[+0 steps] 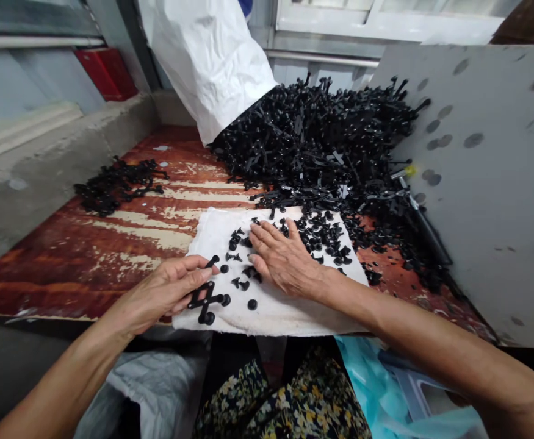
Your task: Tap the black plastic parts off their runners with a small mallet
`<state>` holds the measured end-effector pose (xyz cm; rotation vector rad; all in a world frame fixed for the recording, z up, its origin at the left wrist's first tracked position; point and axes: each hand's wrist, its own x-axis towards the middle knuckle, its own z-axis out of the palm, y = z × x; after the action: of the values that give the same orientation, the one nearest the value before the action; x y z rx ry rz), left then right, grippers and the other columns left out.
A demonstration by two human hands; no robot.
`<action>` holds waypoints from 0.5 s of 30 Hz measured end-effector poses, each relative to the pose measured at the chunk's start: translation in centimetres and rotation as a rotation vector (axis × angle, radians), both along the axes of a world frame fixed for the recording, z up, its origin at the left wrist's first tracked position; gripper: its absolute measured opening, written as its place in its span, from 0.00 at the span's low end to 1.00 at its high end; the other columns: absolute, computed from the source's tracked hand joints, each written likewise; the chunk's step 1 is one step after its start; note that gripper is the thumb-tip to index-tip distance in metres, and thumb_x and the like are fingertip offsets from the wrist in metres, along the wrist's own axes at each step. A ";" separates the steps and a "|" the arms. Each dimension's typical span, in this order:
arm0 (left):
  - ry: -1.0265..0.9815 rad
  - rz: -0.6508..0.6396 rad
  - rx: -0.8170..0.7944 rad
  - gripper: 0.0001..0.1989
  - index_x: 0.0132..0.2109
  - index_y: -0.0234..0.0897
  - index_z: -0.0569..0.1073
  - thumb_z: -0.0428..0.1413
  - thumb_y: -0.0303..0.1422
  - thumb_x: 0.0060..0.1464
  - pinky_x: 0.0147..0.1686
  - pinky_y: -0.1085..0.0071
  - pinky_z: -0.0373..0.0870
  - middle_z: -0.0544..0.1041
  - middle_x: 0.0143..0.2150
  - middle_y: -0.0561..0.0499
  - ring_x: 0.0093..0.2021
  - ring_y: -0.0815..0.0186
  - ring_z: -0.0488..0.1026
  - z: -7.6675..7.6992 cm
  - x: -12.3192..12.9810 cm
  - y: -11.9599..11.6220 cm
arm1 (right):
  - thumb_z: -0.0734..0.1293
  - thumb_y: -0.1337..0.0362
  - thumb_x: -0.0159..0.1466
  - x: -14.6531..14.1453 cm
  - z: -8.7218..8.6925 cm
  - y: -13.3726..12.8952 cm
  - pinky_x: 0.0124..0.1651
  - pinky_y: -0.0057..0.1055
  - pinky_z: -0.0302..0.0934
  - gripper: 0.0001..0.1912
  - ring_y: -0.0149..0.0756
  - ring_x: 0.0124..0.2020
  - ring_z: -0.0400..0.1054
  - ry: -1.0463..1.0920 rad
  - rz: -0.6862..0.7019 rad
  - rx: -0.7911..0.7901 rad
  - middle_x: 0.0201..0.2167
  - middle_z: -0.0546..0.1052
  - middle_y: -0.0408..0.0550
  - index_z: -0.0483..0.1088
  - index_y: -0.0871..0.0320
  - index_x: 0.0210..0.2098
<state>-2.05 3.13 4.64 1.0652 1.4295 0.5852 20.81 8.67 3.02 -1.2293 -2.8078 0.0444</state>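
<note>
While left hand [168,291] pinches a black cross-shaped plastic sprue [206,301] on the white cloth pad [285,308], right hand [284,259] lies flat, fingers spread, over loose black plastic studs [324,235]. Small sorted clump [115,185] far left; big black unsorted heap [321,140] beyond looks mostly untouched.

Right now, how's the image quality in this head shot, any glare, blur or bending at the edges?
Head view: soft, even daylight, with no harsh glare; the white sack is bright but keeps its folds. The black parts pile merges into one dark mass. Wide-angle bending curves the grey board and the forearms. The left hand and right hand look sharp.
</note>
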 end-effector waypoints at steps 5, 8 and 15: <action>-0.053 -0.047 0.104 0.27 0.40 0.34 0.74 0.66 0.51 0.39 0.15 0.82 0.46 0.68 0.23 0.56 0.19 0.78 0.56 0.6 0.6 2.7 | 0.47 0.58 0.73 0.5 0.5 1.1 0.66 0.68 0.35 0.29 0.54 0.70 0.45 0.003 -0.036 0.036 0.69 0.54 0.59 0.55 0.67 0.67; -0.061 -0.158 0.083 0.26 0.41 0.34 0.75 0.66 0.48 0.40 0.14 0.81 0.43 0.65 0.21 0.57 0.17 0.79 0.52 1.3 1.4 4.6 | 0.47 0.59 0.73 0.3 0.6 2.2 0.65 0.68 0.35 0.28 0.55 0.70 0.46 0.001 -0.072 0.036 0.69 0.55 0.59 0.56 0.67 0.66; -0.036 -0.208 0.050 0.25 0.39 0.34 0.73 0.67 0.48 0.39 0.14 0.81 0.42 0.64 0.20 0.58 0.16 0.79 0.51 1.0 0.7 7.1 | 0.48 0.59 0.73 -1.5 1.3 4.3 0.65 0.68 0.40 0.26 0.51 0.70 0.47 -0.003 0.014 -0.042 0.68 0.58 0.54 0.58 0.61 0.65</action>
<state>-1.32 10.23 5.68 1.2201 1.2596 0.4886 19.34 12.98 4.35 -1.2200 -2.8322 0.1036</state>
